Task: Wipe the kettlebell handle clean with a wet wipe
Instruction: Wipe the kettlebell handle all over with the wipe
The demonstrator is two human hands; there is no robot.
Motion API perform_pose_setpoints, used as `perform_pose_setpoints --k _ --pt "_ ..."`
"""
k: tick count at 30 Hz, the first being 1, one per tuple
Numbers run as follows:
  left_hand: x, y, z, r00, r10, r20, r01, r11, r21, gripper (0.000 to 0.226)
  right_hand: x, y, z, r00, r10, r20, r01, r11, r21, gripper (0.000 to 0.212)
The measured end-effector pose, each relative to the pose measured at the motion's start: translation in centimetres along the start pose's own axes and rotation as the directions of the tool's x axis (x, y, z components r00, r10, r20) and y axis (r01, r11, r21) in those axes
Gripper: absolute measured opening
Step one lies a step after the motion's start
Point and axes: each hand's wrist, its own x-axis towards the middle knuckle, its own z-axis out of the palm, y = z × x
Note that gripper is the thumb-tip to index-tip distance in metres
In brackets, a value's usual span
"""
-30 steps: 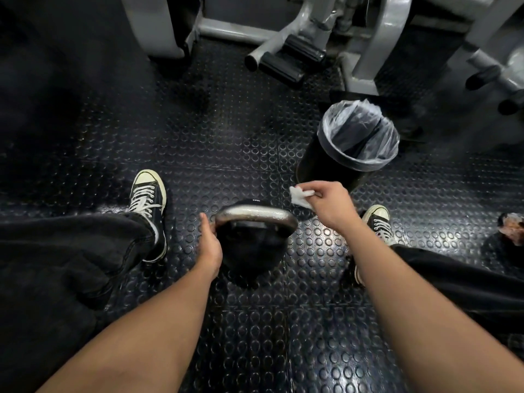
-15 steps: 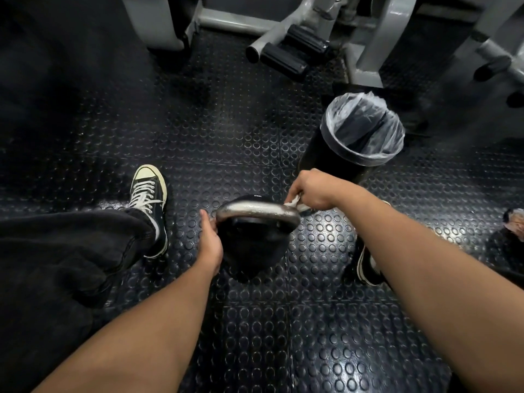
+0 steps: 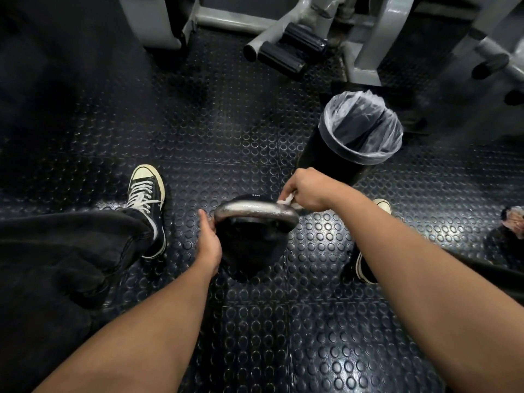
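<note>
A black kettlebell (image 3: 249, 245) stands on the studded rubber floor between my feet. Its shiny metal handle (image 3: 252, 209) runs left to right across the top. My left hand (image 3: 209, 242) grips the left end of the handle, where it meets the body. My right hand (image 3: 307, 188) is closed on a white wet wipe (image 3: 287, 200) and presses it against the right end of the handle. Most of the wipe is hidden inside my fingers.
A black bin with a clear liner (image 3: 360, 129) stands just beyond my right hand. Grey gym machine frames and black roller pads (image 3: 286, 52) fill the back. My sneakers (image 3: 146, 191) flank the kettlebell. A dark crumpled object (image 3: 513, 219) lies at the right edge.
My right hand came down and left from above the bin side, bringing the wipe onto the right end of the handle. My left hand has kept its grip.
</note>
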Motion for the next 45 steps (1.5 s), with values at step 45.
perform_pose_setpoints --k 45 --pt "1.5 -1.3 -0.5 1.0 -0.004 -0.014 0.004 1.0 -0.027 0.134 -7.4 -1.5 7.3 0.903 0.121 -0.412 -0.104 0.993 0.062 0.043"
